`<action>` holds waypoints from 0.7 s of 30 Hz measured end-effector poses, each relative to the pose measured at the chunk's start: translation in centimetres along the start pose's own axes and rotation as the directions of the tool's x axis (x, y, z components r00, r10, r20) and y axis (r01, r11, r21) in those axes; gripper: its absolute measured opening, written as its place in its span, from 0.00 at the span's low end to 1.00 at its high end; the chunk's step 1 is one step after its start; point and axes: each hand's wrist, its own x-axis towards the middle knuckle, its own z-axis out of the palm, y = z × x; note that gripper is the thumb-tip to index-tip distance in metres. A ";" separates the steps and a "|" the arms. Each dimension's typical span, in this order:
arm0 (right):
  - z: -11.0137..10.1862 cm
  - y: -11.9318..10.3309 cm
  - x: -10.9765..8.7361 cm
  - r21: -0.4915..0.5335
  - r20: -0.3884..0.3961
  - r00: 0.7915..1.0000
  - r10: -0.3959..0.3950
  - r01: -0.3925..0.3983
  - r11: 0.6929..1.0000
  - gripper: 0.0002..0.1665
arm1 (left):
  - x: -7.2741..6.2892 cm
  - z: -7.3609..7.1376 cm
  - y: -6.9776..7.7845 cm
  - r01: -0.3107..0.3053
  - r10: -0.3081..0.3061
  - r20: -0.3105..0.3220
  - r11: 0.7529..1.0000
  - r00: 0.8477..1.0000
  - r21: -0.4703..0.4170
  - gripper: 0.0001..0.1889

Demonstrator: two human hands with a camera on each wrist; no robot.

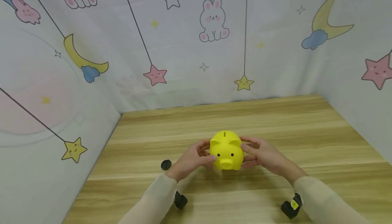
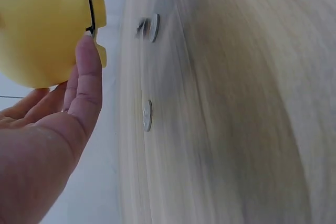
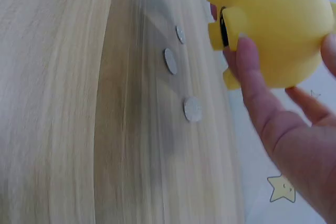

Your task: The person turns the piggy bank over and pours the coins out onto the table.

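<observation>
A yellow pig-shaped piggy bank (image 1: 225, 150) is held upright above the table, its snout toward me and a coin slot on top. My left hand (image 1: 194, 157) grips one side, thumb at the front. On the opposite side, my right hand (image 1: 264, 156) grips it with fingers spread. In both wrist views a black-edged opening (image 3: 224, 27) shows on its underside between the feet, with fingertips close to it. Beneath it lie silver coins, one (image 2: 147, 115) apart from the others in the left wrist view; another coin (image 3: 192, 109) shows in the right wrist view.
A black round plug (image 1: 166, 164) lies on the wooden table (image 1: 147, 128), left of my left hand. Black wrist devices (image 1: 180, 200) hang at both sleeves. White patterned fabric (image 1: 190, 47) encloses the table at the back and sides.
</observation>
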 end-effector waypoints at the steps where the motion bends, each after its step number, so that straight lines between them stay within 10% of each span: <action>1: 0.0 0.1 -0.1 -0.021 0.017 1.000 -0.025 0.025 0.999 0.43 | -0.1 -0.1 0.1 -0.004 0.004 0.000 1.000 1.000 0.010 0.35; 10: 0.4 -0.4 -0.5 -0.365 0.064 0.979 -0.192 0.202 0.909 0.60 | -0.6 -0.2 0.8 -0.043 0.053 -0.047 0.981 0.997 0.187 0.43; 21: 1.0 -0.4 -0.9 -0.456 0.116 0.962 -0.246 0.272 0.848 0.61 | -1.0 0.3 1.1 -0.102 0.116 -0.042 0.964 0.992 0.245 0.47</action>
